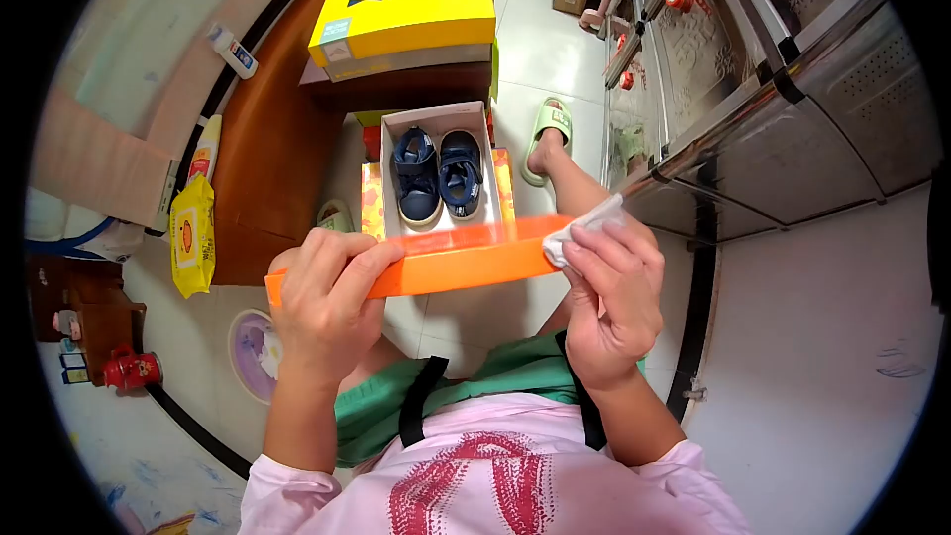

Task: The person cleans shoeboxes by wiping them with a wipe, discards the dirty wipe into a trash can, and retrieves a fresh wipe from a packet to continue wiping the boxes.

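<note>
An orange box lid [461,266] is held up level in front of my body, its long side facing me. My left hand [332,282] is closed around its left end, thumb along the top edge. In my right hand [612,292] a crumpled white wipe [584,228] is pinched and pressed against the lid's right end. Beyond the lid, an open white shoebox [394,121] holds a pair of dark blue children's shoes [416,173], set side by side. The lid partly covers the near end of that box.
A yellow shoebox [406,15] sits on a brown surface behind the shoes. On the left lie a yellow wipes packet [193,238] and a white bottle [234,52]. A purple-rimmed bin [241,357] stands at lower left. Metal cabinets [733,89] line the right; a green slipper [551,124] is on my foot.
</note>
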The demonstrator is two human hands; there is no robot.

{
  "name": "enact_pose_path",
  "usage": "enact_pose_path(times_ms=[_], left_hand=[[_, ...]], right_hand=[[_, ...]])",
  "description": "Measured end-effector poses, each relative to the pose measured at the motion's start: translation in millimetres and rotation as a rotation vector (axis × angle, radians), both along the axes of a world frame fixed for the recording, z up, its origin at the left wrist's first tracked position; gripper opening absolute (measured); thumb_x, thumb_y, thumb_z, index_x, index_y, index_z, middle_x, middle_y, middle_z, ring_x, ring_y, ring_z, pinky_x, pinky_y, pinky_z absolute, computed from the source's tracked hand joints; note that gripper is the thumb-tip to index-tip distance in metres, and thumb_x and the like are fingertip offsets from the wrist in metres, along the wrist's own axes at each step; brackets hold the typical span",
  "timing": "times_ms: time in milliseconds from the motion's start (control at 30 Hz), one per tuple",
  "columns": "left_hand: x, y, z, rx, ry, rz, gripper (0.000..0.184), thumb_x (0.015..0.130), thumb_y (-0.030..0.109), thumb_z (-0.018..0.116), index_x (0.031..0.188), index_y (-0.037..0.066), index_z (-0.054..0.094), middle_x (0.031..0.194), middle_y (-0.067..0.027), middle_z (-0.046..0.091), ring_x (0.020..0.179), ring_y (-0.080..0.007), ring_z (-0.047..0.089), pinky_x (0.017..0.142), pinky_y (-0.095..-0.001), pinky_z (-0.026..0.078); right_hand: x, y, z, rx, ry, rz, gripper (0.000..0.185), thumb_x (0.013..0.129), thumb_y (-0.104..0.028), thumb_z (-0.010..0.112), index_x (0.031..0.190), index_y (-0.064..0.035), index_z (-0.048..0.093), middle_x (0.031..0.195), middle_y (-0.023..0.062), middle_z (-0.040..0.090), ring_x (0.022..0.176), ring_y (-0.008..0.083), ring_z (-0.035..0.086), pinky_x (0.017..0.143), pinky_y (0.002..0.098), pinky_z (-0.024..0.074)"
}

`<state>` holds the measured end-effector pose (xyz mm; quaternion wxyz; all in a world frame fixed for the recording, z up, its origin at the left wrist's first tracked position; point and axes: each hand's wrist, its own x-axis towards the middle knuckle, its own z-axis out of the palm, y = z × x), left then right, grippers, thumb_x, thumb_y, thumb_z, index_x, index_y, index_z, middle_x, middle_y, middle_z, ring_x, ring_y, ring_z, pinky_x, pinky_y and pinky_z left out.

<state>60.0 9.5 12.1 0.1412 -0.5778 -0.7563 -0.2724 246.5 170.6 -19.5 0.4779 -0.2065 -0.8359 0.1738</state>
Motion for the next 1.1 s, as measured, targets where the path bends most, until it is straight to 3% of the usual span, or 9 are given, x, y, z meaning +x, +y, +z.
enact_pose_path(times_ms=[133,300,433,500,600,800,967,1100], left_hand=[[-8.5,14.6,-5.4,0.087,0.041,0.027,0.035,0.058,-0.006,0.065,0.091,0.006,0.07,0.083,-0.0063,0.062,0.076,-0.0249,0.06,0.061,-0.0334,0.048],[-8.9,16.9,-16.1,0.027,-0.007,0.104,0.037,0.058,-0.009,0.063,0.091,0.006,0.071,0.083,-0.0064,0.064,0.076,-0.0249,0.06,0.061,-0.0331,0.049],[-7.2,20.1,-17.7,0.05,-0.011,0.124,0.036,0.058,-0.01,0.063,0.09,0.005,0.072,0.084,-0.0068,0.066,0.075,-0.0251,0.06,0.063,-0.0331,0.05],[-6.4,18.0,-17.8,0.04,-0.007,0.13,0.034,0.059,-0.009,0.064,0.089,0.006,0.072,0.083,-0.0065,0.067,0.075,-0.0252,0.06,0.064,-0.0331,0.05],[-4.2,16.8,-19.1,0.03,-0.013,0.141,0.032,0.06,-0.007,0.065,0.088,0.006,0.072,0.082,-0.0061,0.068,0.074,-0.0254,0.06,0.064,-0.0331,0.05],[-1.8,19.2,-21.7,0.049,-0.029,0.137,0.029,0.061,-0.007,0.066,0.087,0.005,0.071,0.081,-0.0064,0.068,0.073,-0.0257,0.06,0.064,-0.0334,0.05],[-3.3,18.7,-22.2,0.059,-0.033,0.149,0.029,0.06,-0.007,0.065,0.087,0.005,0.071,0.081,-0.0067,0.067,0.073,-0.026,0.06,0.064,-0.0337,0.049],[-1.9,18.7,-20.8,0.065,-0.058,0.145,0.03,0.06,-0.008,0.065,0.086,0.005,0.07,0.08,-0.0069,0.067,0.072,-0.0263,0.059,0.063,-0.0337,0.049]], right_hand=[[-15.0,8.8,-6.1,-0.036,0.082,-0.032,0.025,0.074,0.003,0.077,0.098,-0.0037,0.075,0.109,0.0133,0.068,0.098,0.0302,0.062,0.089,0.0378,0.0501],[-24.3,14.3,-11.8,-0.327,0.192,-0.053,0.023,0.08,0.008,0.072,0.101,-0.0029,0.074,0.113,0.0145,0.065,0.095,0.0282,0.062,0.088,0.0355,0.0497],[-27.8,19.9,-9.1,-0.201,-0.055,-0.059,0.022,0.082,0.002,0.073,0.103,-0.0036,0.074,0.113,0.0144,0.064,0.092,0.0256,0.06,0.083,0.0328,0.0492],[-29.3,17.9,-5.7,-0.133,-0.115,-0.112,0.028,0.08,-0.001,0.075,0.107,-0.0024,0.072,0.109,0.0139,0.062,0.088,0.027,0.059,0.081,0.0374,0.0492],[-33.6,15.5,-16.7,-0.195,0.006,-0.119,0.028,0.08,0.0,0.074,0.107,-0.0024,0.072,0.103,0.0129,0.059,0.083,0.0269,0.058,0.076,0.0366,0.0493],[-43.4,-4.7,-26.2,-0.307,-0.032,-0.042,0.031,0.078,0.003,0.074,0.109,-0.0026,0.072,0.09,0.0099,0.053,0.078,0.0249,0.056,0.065,0.0326,0.0492],[-56.9,-12.8,-23.8,-0.197,0.012,0.026,0.031,0.076,0.001,0.077,0.107,-0.0026,0.073,0.085,0.0086,0.054,0.075,0.0243,0.056,0.061,0.0327,0.0476],[-44.3,9.4,-21.2,-0.183,-0.02,-0.077,0.029,0.075,0.001,0.077,0.104,-0.003,0.074,0.086,0.009,0.055,0.073,0.0233,0.056,0.061,0.0323,0.0475]])
